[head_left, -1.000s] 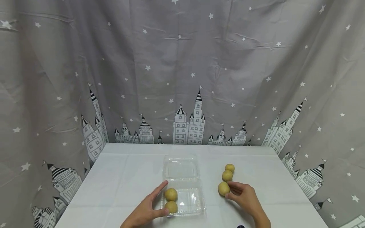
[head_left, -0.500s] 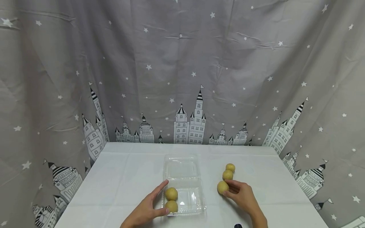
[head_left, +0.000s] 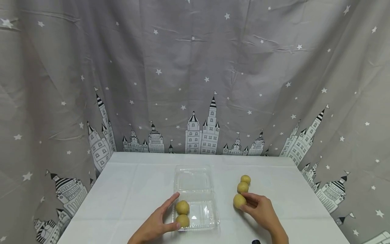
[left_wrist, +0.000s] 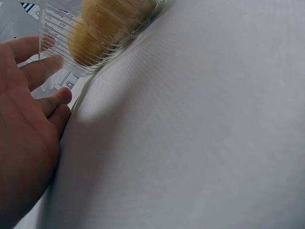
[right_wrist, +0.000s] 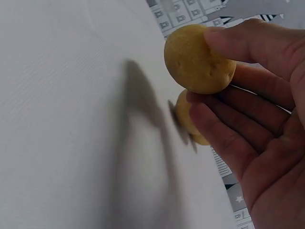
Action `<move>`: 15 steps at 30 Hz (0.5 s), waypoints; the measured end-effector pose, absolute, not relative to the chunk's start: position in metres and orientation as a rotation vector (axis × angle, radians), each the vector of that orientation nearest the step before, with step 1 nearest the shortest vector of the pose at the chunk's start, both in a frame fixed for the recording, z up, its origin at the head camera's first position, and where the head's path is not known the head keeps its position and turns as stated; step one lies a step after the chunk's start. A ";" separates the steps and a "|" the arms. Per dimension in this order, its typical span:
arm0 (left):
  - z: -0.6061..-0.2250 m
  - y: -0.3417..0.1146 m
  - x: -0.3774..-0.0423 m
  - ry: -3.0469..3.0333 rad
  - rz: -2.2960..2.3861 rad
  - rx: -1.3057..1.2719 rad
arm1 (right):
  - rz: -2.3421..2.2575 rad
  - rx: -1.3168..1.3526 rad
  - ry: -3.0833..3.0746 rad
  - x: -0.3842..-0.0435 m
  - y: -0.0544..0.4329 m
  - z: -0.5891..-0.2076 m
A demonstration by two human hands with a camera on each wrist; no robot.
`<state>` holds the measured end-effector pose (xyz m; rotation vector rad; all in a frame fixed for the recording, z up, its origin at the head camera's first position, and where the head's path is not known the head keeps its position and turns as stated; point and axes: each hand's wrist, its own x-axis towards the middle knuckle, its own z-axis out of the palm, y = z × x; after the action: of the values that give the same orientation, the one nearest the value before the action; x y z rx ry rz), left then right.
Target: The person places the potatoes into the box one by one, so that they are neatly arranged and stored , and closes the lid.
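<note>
A potato (right_wrist: 196,61) is pinched between the thumb and fingers of my right hand (head_left: 261,210), held a little above the table in the right wrist view. Beyond it, two more potatoes (head_left: 242,187) lie in a row on the cloth. A clear plastic clamshell container (head_left: 202,217) stands with its lid (head_left: 193,179) folded back. Two potatoes (head_left: 182,207) sit inside along its left wall. My left hand (head_left: 155,222) rests at that left side, thumb by the near corner and fingers extended. The left wrist view shows its fingertips (left_wrist: 55,64) at the ribbed wall.
White cloth covers the table (head_left: 122,189). A grey curtain (head_left: 170,84) with stars and castles hangs behind it. A small dark object (head_left: 256,242) shows at the bottom edge, beside the right forearm; its kind cannot be told.
The right hand, with its potato, shifts slightly left and then back to the right. The left hand and the container stay in place.
</note>
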<state>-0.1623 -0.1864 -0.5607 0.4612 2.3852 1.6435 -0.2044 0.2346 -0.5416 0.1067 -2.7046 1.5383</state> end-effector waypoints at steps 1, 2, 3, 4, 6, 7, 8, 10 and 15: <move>-0.561 -0.187 -0.162 2.385 1.645 0.463 | 1.540 0.116 -2.705 -0.204 0.235 -0.540; -0.561 -0.187 -0.162 2.385 1.645 0.463 | 1.538 0.126 -2.707 -0.203 0.235 -0.538; -0.561 -0.187 -0.163 2.387 1.643 0.464 | 1.546 0.140 -2.705 -0.203 0.234 -0.536; -0.561 -0.187 -0.163 2.389 1.640 0.463 | 1.553 0.159 -2.702 -0.203 0.234 -0.534; -0.562 -0.187 -0.163 2.397 1.630 0.457 | 1.572 0.208 -2.692 -0.203 0.232 -0.531; -0.562 -0.187 -0.163 2.401 1.624 0.454 | 1.580 0.236 -2.685 -0.203 0.231 -0.530; -0.562 -0.187 -0.163 2.408 1.615 0.450 | 1.589 0.263 -2.679 -0.203 0.230 -0.529; -0.562 -0.187 -0.163 2.413 1.605 0.445 | 1.612 0.313 -2.666 -0.204 0.227 -0.527; -0.562 -0.187 -0.163 2.394 1.628 0.456 | 1.627 0.414 -2.641 -0.204 0.219 -0.522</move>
<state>-0.1630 -0.1867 -0.5619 0.4563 2.3939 1.6283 -0.2041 0.2187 -0.5217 0.4138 -2.6410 1.6272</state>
